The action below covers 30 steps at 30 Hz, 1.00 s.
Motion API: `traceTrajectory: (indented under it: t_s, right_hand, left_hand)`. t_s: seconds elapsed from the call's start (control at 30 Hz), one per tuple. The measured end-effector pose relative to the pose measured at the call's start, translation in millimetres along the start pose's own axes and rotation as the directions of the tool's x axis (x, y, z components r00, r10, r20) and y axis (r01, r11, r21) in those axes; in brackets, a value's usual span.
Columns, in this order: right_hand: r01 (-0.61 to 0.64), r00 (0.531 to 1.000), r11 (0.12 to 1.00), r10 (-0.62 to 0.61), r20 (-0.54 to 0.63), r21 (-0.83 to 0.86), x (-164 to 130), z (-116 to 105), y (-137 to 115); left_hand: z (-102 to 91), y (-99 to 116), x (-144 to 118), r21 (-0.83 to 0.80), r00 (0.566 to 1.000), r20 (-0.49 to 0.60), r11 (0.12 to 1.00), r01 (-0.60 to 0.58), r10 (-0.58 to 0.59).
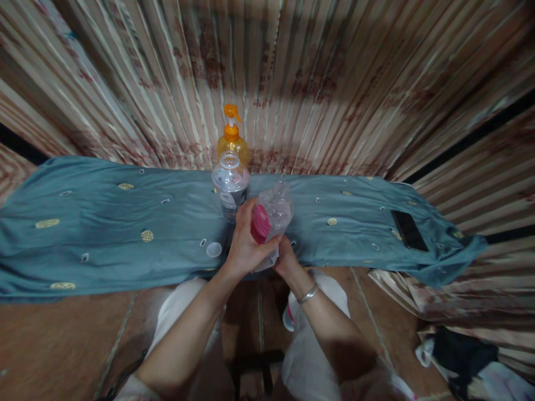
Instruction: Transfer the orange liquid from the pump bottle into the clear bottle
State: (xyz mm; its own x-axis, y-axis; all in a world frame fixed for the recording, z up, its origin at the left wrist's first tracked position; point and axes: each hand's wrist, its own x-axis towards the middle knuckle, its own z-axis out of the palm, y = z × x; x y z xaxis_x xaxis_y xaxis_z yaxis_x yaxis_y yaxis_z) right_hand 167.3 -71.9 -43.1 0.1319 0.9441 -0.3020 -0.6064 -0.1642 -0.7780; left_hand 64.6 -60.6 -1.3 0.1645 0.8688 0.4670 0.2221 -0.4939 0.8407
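Both hands gripping crumpled plastic bottle [271, 214]: left hand [244, 245] wrapping body, right hand [284, 259] cupping base, neck tilting away toward open jar [230, 184].

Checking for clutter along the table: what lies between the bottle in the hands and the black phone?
In the head view, only the blue cloth with small patterned motifs lies between the pink-labelled bottle and the phone.

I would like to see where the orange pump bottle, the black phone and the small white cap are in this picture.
orange pump bottle [232, 143]: head view, on its amber body below the pump.
black phone [409, 230]: head view, middle of its dark screen.
small white cap [214, 249]: head view, centre of the round cap on the blue cloth.
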Motion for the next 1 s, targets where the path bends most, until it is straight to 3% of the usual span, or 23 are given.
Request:
traceTrajectory:
  t_s: [0.1, 0.37, 0.73, 1.0]
  right_hand:
    - [-0.024, 1.000, 1.000, 0.024, -0.006, 0.017, 1.0, -2.2, -2.2]
    - [0.025, 0.997, 1.000, -0.024, -0.073, 0.016, 2.8, -5.4, -1.9]
    - [0.174, 0.978, 0.976, -0.187, -0.096, -0.130, -7.6, -0.1, 0.8]
    - [0.276, 0.956, 0.924, -0.293, -0.024, -0.265, -19.0, 4.3, -8.7]
  left_hand:
    - [-0.6, 1.8, 0.2, -0.007, 1.000, 0.020, 1.000, -0.014, 0.015]
    - [13.8, -6.0, -4.6, -0.223, 0.993, -0.057, 0.971, 0.084, -0.099]
    - [14.8, -2.5, 2.9, -0.228, 0.973, -0.141, 0.962, 0.148, -0.183]
    - [12.8, 0.7, 4.5, -0.218, 0.967, -0.161, 0.963, 0.157, -0.195]
